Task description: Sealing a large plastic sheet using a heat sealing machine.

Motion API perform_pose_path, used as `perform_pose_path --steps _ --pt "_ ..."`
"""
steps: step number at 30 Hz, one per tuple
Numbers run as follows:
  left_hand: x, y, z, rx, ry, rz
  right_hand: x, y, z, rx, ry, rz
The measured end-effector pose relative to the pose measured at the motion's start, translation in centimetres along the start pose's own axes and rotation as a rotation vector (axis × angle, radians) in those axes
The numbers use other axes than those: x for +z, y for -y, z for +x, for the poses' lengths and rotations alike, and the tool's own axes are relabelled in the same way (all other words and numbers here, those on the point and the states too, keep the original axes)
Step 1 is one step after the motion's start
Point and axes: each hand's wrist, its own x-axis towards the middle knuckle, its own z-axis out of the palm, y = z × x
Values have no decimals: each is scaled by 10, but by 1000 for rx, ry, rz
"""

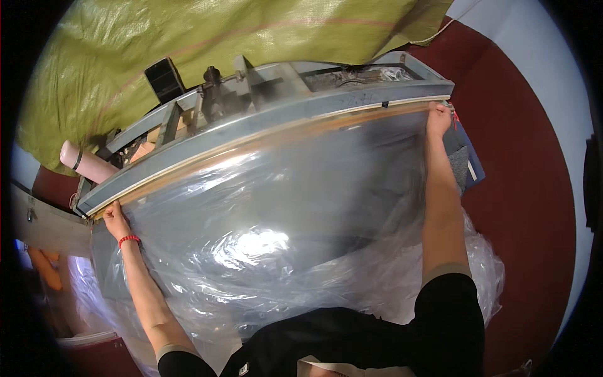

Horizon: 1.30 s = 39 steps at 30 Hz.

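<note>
A wide sheet of clear plastic film [251, 245] spreads between my two arms, shiny and wrinkled toward my body. Its far edge runs along a brown strip on the front of a long grey metal frame [264, 116]. At the left end of that strip, my left hand [115, 220], with a red bead bracelet at the wrist, is closed on the film's corner. My right hand [440, 118] pinches the opposite corner near the frame's right end. Between the hands the film looks fairly taut. The fingertips are partly hidden.
On the frame's left end lies a pink bottle [91, 163]. A dark phone [164, 80] leans behind the frame, before a yellow-green woven tarp [207, 31]. Grey fabric [460, 164] hangs beside my right forearm. A dark red surface [521, 163] extends along the right.
</note>
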Motion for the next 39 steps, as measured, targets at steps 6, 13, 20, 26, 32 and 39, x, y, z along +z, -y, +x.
perform_pose_path --steps 6,13,20,26,32,39 --pt "-11 -17 -5 -246 -89 -124 -9 52 -12 250 -42 183" --pt "-5 -55 -18 -198 146 -27 -4 111 -33 -237 -209 52" --pt "-57 -173 -62 -82 151 -292 0 355 -238 -927 604 275" --pt "-127 -136 -62 -75 1 -51 -16 340 -272 -233 1580 481" --pt "-146 -121 -100 -56 105 433 -51 270 -224 154 1668 469" --pt "-149 -91 -108 -45 49 505 -42 306 -263 -318 1381 389"
